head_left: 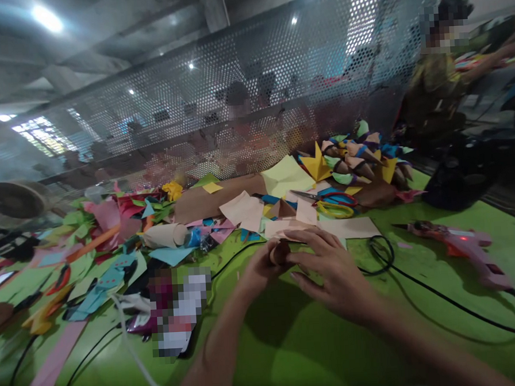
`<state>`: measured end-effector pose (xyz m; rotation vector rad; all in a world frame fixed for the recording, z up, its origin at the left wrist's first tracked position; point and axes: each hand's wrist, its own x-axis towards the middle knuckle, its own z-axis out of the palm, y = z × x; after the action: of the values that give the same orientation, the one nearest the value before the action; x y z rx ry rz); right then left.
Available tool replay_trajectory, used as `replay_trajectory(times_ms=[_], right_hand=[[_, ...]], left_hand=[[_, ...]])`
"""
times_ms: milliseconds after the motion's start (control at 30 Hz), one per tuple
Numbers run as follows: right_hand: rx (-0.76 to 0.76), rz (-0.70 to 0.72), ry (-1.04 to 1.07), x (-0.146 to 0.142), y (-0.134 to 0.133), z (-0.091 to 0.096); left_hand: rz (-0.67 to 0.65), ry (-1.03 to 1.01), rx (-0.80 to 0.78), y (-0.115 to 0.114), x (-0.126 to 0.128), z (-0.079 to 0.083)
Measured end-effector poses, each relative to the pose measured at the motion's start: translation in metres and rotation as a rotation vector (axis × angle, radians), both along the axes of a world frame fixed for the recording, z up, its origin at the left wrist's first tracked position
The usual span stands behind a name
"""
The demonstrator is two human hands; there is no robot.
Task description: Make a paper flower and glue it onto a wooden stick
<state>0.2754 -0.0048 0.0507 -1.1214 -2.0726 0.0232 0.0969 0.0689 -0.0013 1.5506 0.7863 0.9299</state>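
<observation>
Near the middle of the table my left hand is closed, its fingers curled around a small brownish thing that my fingers mostly hide. Over it reaches my right hand, palm down, fingers apart and lightly bent, the tips at the left hand's fingers. Just beyond the hands lie cream paper pieces. Behind these rest scissors with red and blue handles and a yellow-handled pair. A pink glue gun with a lit red light lies on its side to the right.
Coloured paper scraps heap up at left. A white power strip and cables cross the green table. Folded paper cones are piled at back right, before a perforated metal screen. One person sits at far right.
</observation>
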Motion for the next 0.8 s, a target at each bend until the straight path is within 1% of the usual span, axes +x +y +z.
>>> replay_trajectory(times_ms=[133, 233, 300, 367, 500, 600, 700, 767, 800], right_hand=[[-0.025, 0.004, -0.082, -0.005, -0.001, 0.000], [-0.039, 0.002, -0.139, -0.008, -0.001, -0.002], [-0.045, -0.005, -0.156, -0.009, 0.000, -0.003], [-0.051, -0.006, -0.143, -0.008, 0.000, -0.004], [-0.041, 0.007, -0.018, -0.005, 0.001, -0.003], [-0.036, 0.005, -0.014, -0.006, 0.003, -0.002], [-0.052, 0.004, -0.051, -0.007, 0.004, -0.004], [-0.062, 0.031, -0.021, -0.005, 0.006, -0.004], [-0.063, 0.040, 0.015, -0.002, 0.007, -0.004]], left_hand=[[-0.061, 0.082, 0.018, -0.005, 0.001, 0.009], [-0.094, 0.021, 0.013, -0.008, 0.004, 0.012], [-0.126, -0.020, -0.006, -0.008, 0.005, 0.011], [-0.138, -0.016, -0.043, -0.008, 0.004, 0.009], [-0.106, -0.007, -0.123, -0.005, 0.002, 0.003], [-0.090, -0.052, -0.140, -0.005, 0.001, -0.003], [-0.125, -0.090, -0.122, -0.007, 0.002, -0.002], [-0.145, -0.040, -0.064, -0.008, 0.003, 0.005], [-0.133, 0.017, -0.022, -0.009, 0.003, 0.009]])
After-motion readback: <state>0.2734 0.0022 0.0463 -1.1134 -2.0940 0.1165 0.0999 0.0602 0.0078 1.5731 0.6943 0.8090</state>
